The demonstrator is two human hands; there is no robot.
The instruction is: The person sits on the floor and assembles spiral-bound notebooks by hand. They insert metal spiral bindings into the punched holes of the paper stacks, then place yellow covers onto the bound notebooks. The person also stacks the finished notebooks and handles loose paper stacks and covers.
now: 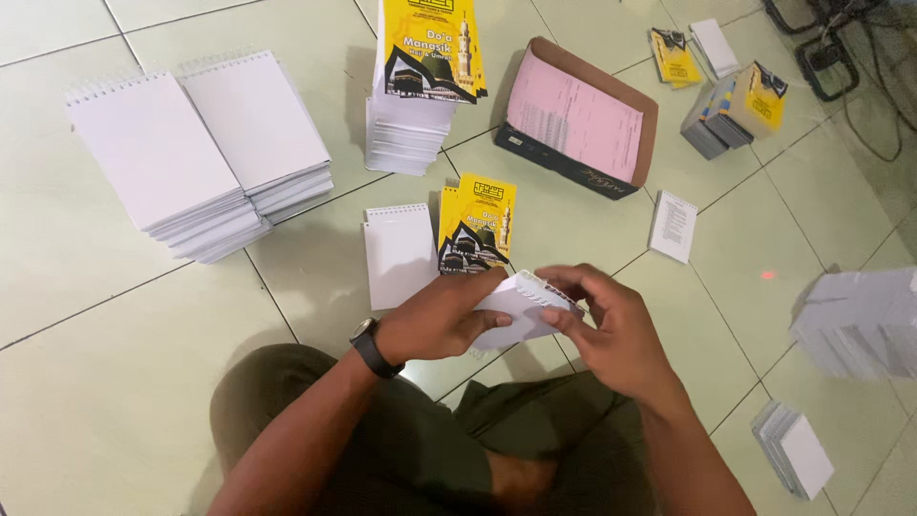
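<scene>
I see a pale tiled floor (115, 382) that carries everything in this view. The largest items on it are two stacks of white spiral-bound pads (205, 158) at upper left, standing side by side and touching. At the far right edge sits a blurred grey-white stack of sheets (860, 320). At top centre a tall pile of white pads (406, 129) stands with yellow covers (432, 48) on top. Just to its right lies an open cardboard box lid (650, 105) holding pink paper (573, 115). At upper right I see a short stack of booklets with yellow covers (740, 105), and beyond it a single yellow booklet (673, 55) beside a small white pad (714, 46).

Nearer to me, a single white pad (399, 256) and a yellow cover sheet (478, 222) lie next to each other, edges touching, just above my hands. A small white printed booklet (673, 226) lies well apart to the right. A small stack of white pads (793, 449) lies at lower right.

Both hands are closed on one small white booklet (521, 301), held above the floor in front of my lap. The left hand (435, 320), with a dark wristwatch (371, 346) on its wrist, grips the booklet's left side. The right hand (611, 325) pinches its right edge, by the wire binding, with narrow fingers.
</scene>
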